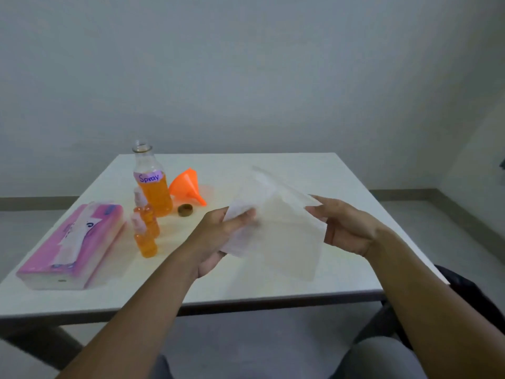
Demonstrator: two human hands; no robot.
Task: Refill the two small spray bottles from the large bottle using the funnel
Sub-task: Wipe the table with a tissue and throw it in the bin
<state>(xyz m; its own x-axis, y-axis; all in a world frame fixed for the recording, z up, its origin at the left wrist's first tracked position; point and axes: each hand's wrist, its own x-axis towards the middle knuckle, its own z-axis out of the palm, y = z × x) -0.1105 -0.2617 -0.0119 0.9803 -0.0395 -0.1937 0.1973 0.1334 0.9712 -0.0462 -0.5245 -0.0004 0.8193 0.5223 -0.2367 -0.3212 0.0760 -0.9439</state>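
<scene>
- Head view: the large bottle [152, 181], uncapped and roughly two-thirds full of orange liquid, stands upright left of the frame's centre on the white table [314, 170]; a purple label on it reads "Spray".
- Its brown cap [185, 210] lies on the table just right of the bottle's base.
- The orange funnel [188, 186] lies on its side just right of the bottle, spout pointing to the lower right.
- Two small spray bottles stand upright below the large one, both holding orange liquid with their spray tops on: the rear spray bottle [147, 214] is right in front of the large bottle, the front spray bottle [144, 237] just below it.
- A pink tissue pack [73, 247] lies at the lower left of the table, a white sheet sticking out of its slot.
- A white tissue [281, 231] is held up above the table at frame centre.
- The left hand [221, 236] pinches the tissue's left edge, fingers closed on it.
- The right hand [344, 228] grips the tissue's right edge, fingers curled against the sheet.
</scene>
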